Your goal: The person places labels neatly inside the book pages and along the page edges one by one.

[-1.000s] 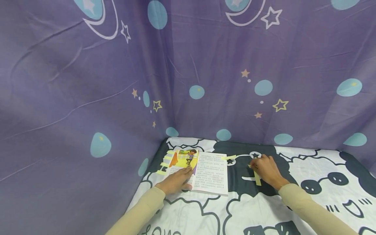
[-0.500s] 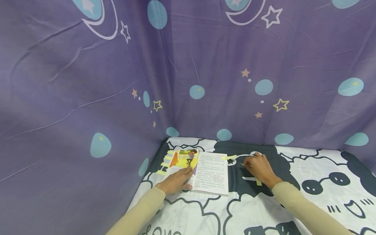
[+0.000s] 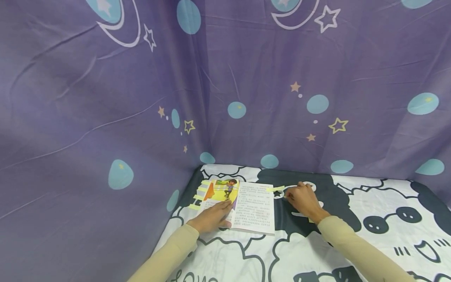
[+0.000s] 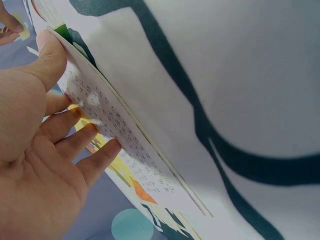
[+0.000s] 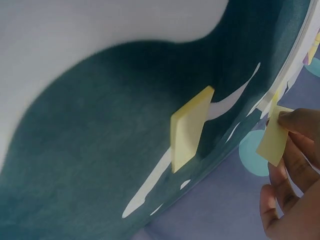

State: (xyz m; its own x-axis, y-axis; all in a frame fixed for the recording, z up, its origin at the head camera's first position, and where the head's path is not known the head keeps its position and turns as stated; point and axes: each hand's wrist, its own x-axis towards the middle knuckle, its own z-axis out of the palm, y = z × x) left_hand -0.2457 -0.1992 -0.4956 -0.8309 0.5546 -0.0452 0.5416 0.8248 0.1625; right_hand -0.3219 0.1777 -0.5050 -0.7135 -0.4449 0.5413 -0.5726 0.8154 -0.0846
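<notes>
An open book [image 3: 254,213] lies on the patterned cloth, with a coloured picture on its left page and print on its right. My left hand [image 3: 211,217] rests on the left page, fingers extended, thumb near the lower edge in the left wrist view. Between thumb and fingers my right hand [image 3: 303,200] pinches a pale yellow sticky note [image 5: 274,142], just right of the book. A pad of yellow sticky notes [image 5: 192,131] lies on the dark part of the cloth; in the head view my right hand and wrist mostly hide it.
One yellow sticky note [image 3: 277,188] juts from the right page's upper edge. Several yellow tabs [image 3: 193,206] stick out along the book's left side. Purple curtains [image 3: 260,129] with moons and stars hang behind and to the left of the cloth [image 3: 243,266].
My right hand has lifted a sticky note off the pad and carried it left toward the book's right edge. The left hand and the book have stayed in place.
</notes>
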